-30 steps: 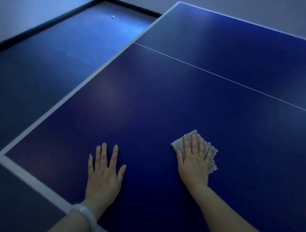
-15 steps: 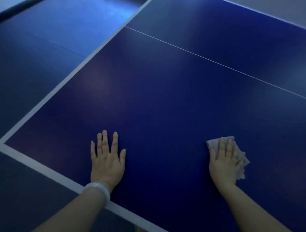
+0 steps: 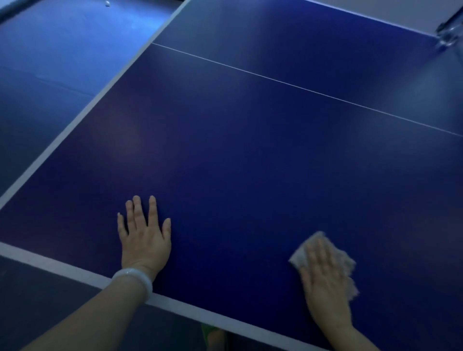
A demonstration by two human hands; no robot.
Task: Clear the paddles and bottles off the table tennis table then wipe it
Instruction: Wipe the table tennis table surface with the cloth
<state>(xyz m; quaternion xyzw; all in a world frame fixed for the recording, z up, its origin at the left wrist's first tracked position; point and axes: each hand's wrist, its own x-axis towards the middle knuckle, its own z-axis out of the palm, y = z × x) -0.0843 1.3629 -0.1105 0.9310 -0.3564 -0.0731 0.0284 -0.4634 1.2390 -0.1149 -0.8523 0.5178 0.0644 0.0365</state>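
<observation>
— What is on the dark blue table tennis table with white edge lines (image 3: 250, 175)?
— A crumpled grey cloth (image 3: 348, 265), flat on the surface near the table's front edge, right of the thin white centre line, partly covered.

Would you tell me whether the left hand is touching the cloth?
Apart. The head view shows bare table between the left hand and the cloth under the right hand.

one worktop (image 3: 250, 162), two hands: left hand (image 3: 144, 238), right hand (image 3: 325, 280). one grey cloth (image 3: 300, 258), one white bangle (image 3: 134, 279), one small white ball (image 3: 107, 3) on the floor.
</observation>
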